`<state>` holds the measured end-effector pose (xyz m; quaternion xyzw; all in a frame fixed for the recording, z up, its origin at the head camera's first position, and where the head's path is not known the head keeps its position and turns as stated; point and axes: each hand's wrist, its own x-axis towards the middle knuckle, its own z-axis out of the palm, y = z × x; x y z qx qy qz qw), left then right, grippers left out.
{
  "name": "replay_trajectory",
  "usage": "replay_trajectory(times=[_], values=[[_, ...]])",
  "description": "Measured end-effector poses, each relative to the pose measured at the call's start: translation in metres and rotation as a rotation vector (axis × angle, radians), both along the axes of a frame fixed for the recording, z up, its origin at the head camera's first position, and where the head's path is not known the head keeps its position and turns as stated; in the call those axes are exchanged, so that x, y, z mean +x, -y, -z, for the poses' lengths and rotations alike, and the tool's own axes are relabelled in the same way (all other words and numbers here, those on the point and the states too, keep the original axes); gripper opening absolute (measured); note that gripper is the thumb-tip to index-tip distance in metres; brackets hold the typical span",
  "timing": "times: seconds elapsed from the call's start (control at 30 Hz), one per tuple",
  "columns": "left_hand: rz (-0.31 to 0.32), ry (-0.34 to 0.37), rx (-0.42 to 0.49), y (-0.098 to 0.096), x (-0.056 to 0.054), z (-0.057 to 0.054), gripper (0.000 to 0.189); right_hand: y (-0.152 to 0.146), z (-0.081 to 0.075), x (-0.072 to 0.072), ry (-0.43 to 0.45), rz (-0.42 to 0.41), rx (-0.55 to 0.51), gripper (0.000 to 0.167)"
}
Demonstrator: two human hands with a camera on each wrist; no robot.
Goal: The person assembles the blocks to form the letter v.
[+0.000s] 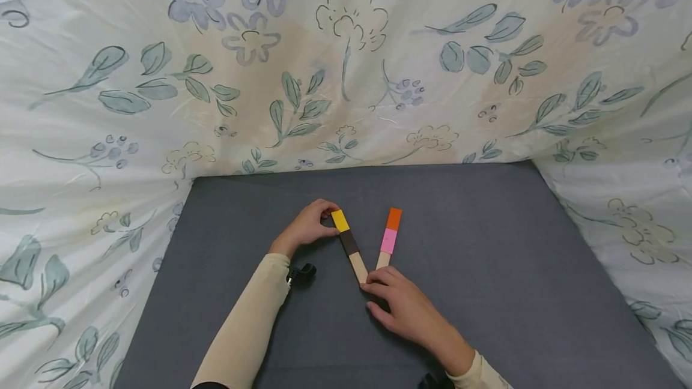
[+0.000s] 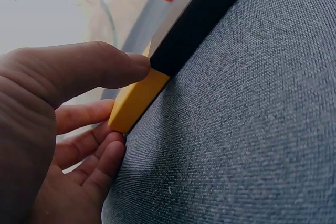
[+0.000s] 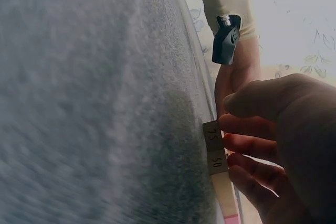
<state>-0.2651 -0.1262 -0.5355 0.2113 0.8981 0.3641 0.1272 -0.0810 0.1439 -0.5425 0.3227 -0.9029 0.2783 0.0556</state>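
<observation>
Two rows of small wooden blocks form a V on the dark cloth. The left row has a yellow block (image 1: 340, 220), a dark brown block (image 1: 349, 243) and a plain wood block (image 1: 358, 268). In the right row are an orange block (image 1: 394, 218), a pink block (image 1: 388, 241) and a plain wood block (image 1: 383, 260), partly hidden. My left hand (image 1: 310, 225) holds the yellow block, thumb (image 2: 123, 69) by its seam with the brown one and fingers at its far end. My right hand (image 1: 406, 305) touches the plain blocks with its fingertips, thumb apart.
Grey-blue cloth (image 1: 519, 269) covers the surface. Floral fabric (image 1: 346, 77) hangs behind it and along both sides. A black wrist camera (image 1: 303, 274) sits on the left wrist. Block faces marked 75 (image 3: 212, 135) and 50 (image 3: 217, 162) show in the right wrist view.
</observation>
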Motion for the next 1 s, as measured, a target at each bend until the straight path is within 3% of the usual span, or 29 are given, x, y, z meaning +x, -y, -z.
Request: replay_trajectory(times=[0.7, 0.87, 1.0], values=[[0.040, 0.000, 0.033, -0.007, 0.000, 0.000, 0.062, -0.004, -0.011, -0.006, 0.021, -0.005, 0.058, 0.021], [0.004, 0.004, 0.068, -0.006, 0.003, 0.002, 0.062, -0.004, -0.011, -0.007, 0.025, -0.007, 0.033, 0.018], [-0.055, -0.040, 0.120, -0.004, 0.015, 0.004, 0.064, -0.007, -0.007, -0.007, -0.026, -0.002, -0.032, 0.019]])
